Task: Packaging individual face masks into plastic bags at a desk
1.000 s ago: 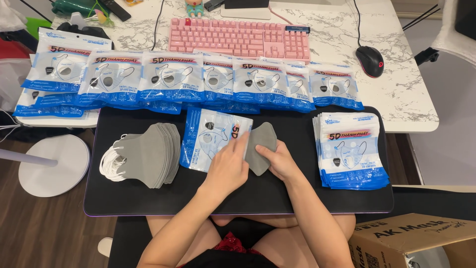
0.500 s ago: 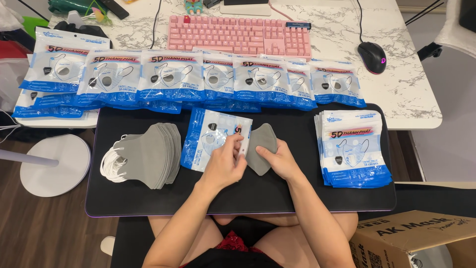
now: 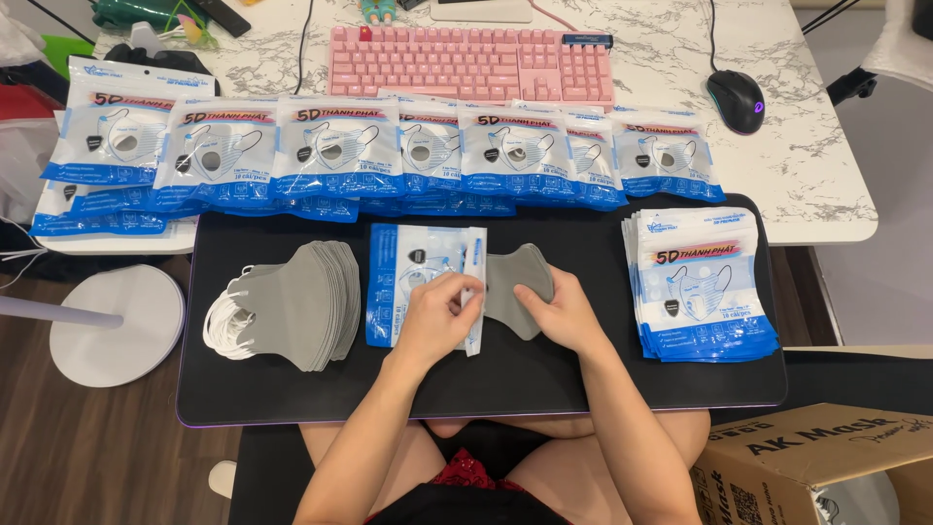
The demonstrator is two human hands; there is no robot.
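- The left hand [image 3: 439, 313] pinches the open right edge of a blue-and-white pouch [image 3: 413, 284], fingers curled on the mouth; the pouch lies flat on the black mat [image 3: 292, 389], at its middle.
- The right hand [image 3: 564, 313] presses flat on a bundle of grey masks [image 3: 515, 282], gripping it from above, with the bundle's left end at the pouch mouth.
- To my eye the masks are being fed into the pouch. It would go best with the mouth held wide, the bundle squared and kept low to the mat, and the ear loops tucked so they cannot snag on the seal strip.
- Left of the pouch a fanned pile of grey masks [image 3: 301, 303] lies near; a wide elbow could scatter it.
- On the right, a stack of pouches [image 3: 700, 287] sits near the mat's right edge, well apart from the right hand.
- Open mat shows below both hands, towards the near edge; that looks the best room for sliding.
- Beyond, a row of filled pouches [image 3: 389, 156] overlaps the desk edge, with a pink keyboard [image 3: 471, 63] behind.
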